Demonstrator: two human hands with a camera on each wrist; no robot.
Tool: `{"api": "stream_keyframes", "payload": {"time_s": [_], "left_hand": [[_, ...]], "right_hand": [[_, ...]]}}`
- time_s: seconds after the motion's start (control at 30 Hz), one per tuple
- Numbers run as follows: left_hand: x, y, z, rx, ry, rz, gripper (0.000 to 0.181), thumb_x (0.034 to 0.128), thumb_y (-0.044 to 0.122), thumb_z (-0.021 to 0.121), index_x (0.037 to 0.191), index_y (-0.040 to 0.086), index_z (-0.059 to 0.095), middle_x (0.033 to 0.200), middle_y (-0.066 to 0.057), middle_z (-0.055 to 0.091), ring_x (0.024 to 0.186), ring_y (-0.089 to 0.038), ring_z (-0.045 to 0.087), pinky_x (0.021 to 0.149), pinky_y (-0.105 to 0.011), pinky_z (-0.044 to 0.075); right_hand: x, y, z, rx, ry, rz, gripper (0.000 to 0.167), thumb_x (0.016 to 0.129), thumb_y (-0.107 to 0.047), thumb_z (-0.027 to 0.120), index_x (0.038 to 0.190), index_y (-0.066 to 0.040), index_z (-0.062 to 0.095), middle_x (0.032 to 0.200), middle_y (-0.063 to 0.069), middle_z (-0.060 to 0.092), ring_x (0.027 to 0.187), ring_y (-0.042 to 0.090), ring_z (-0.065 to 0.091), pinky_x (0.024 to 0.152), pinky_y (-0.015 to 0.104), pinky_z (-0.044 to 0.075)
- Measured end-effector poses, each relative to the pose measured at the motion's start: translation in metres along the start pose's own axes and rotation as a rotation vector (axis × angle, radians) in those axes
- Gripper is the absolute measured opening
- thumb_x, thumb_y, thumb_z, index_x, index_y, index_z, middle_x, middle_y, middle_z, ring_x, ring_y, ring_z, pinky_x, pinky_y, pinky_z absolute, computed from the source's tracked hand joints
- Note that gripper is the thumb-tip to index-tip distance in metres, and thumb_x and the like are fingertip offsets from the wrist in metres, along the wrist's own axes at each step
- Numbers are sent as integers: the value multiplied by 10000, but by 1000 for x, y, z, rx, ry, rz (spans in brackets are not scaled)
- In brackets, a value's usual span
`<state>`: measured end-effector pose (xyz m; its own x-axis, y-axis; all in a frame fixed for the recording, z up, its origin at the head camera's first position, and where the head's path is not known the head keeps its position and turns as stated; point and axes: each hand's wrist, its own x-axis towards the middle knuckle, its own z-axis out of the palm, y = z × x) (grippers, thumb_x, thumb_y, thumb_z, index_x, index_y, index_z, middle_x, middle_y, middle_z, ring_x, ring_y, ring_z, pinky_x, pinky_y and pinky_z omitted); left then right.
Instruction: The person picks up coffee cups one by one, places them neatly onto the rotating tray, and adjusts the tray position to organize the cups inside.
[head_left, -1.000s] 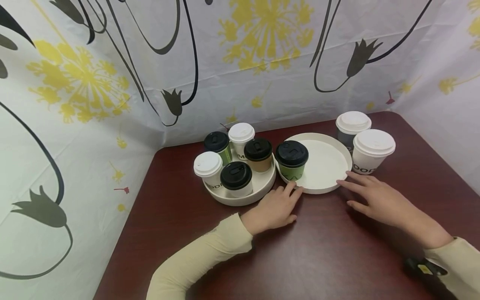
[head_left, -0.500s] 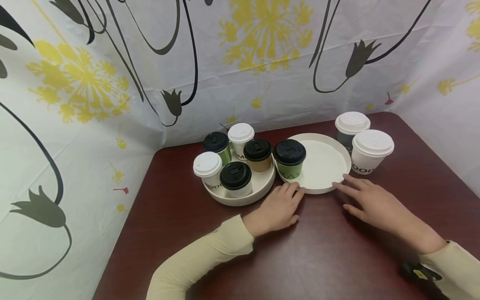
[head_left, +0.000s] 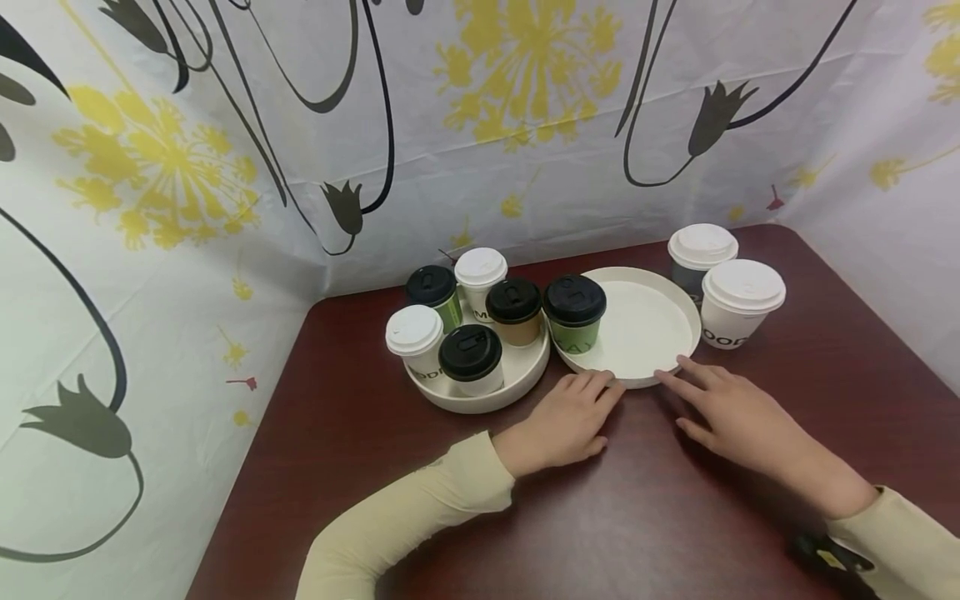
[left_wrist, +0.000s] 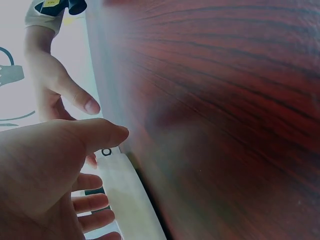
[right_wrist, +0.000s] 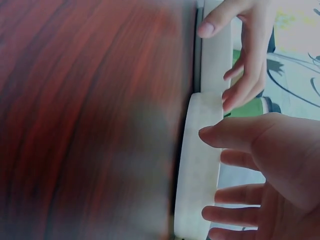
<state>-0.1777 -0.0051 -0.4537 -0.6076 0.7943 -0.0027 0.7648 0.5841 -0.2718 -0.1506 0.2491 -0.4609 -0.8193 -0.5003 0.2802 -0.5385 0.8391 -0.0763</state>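
Note:
In the head view, my left hand (head_left: 564, 423) touches the front rim of the right-hand round white tray (head_left: 647, 325) with its fingertips. At the same tray's front right rim are the extended fingers of my right hand (head_left: 742, 417). Both wrist views show loosely spread fingers along the rim, gripping no cup. One green paper cup (head_left: 576, 335) with a black lid stands upright on this tray's left side. Beside it, a second round white tray (head_left: 480, 406) carries several lidded cups, among them a brown cup (head_left: 519, 332) and a black-lidded white cup (head_left: 472, 358).
Just right of the right-hand tray stand a large white cup (head_left: 738, 312) and, behind it, a dark grey cup (head_left: 690, 277) with a white lid. A patterned curtain (head_left: 525, 192) borders the dark red table (head_left: 600, 533) at the back and sides.
My right hand has moved left along the tray's front, and my left hand slightly right. The green cup has shifted a little left and back, its lettering turned.

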Motion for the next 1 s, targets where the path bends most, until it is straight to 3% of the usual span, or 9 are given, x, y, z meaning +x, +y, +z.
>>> {"api": "stream_keyframes", "payload": {"time_s": [0.43, 0.63, 1.0], "left_hand": [[-1, 0, 1, 6, -13, -2, 823, 892, 541, 642, 1530, 144, 308, 1498, -15, 381, 1387, -167, 395, 1114, -312, 410], [-1, 0, 1, 1, -10, -6, 813, 890, 537, 648, 1524, 141, 327, 1496, -9, 396, 1388, -166, 405, 1105, -313, 417], [-2, -5, 3, -25, -11, -39, 824, 881, 530, 666, 1522, 143, 325, 1452, 4, 431, 1366, -167, 417, 1078, -320, 431]], "right_hand": [[2, -11, -3, -27, -16, 55, 629, 787, -277, 789, 1363, -115, 594, 1372, 261, 573, 1174, 452, 602, 895, 610, 488], [1, -6, -4, -40, -9, 113, 609, 793, -289, 777, 1352, -121, 603, 1380, 235, 577, 1160, 474, 600, 891, 618, 481], [1, 5, -9, -19, -48, 141, 611, 809, -269, 776, 1373, -135, 586, 1409, 259, 543, 1195, 508, 563, 893, 634, 471]]}}
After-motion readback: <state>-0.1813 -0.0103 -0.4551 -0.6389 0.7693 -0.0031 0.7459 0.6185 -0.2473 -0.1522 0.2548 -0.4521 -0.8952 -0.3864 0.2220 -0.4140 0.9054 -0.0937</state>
